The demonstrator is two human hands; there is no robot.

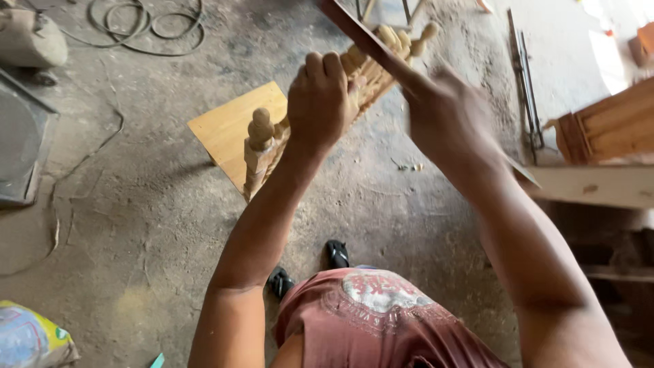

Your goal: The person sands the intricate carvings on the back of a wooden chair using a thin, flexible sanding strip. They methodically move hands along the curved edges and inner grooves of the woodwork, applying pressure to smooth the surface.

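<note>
The person is standing over a dusty concrete floor (136, 225), working on a bundle of turned wooden spindles (269, 146) held up slantwise in front of the body. The spindles are looking bare and pale, already turned into knobs and beads but carrying no finish, so the shaping appears done and the smoothing or fitting is likely underway. The left hand (320, 102) is reaching forward with its arm nearly straight, fingers wrapping tightly around the bundle's middle. The right hand (446, 112) is blurring above it, fingers closing around a long flat dark tool (368, 41), probably a file or rasp, angling across the spindle tops. A square plywood offcut (228, 126) is lying beneath.
</note>
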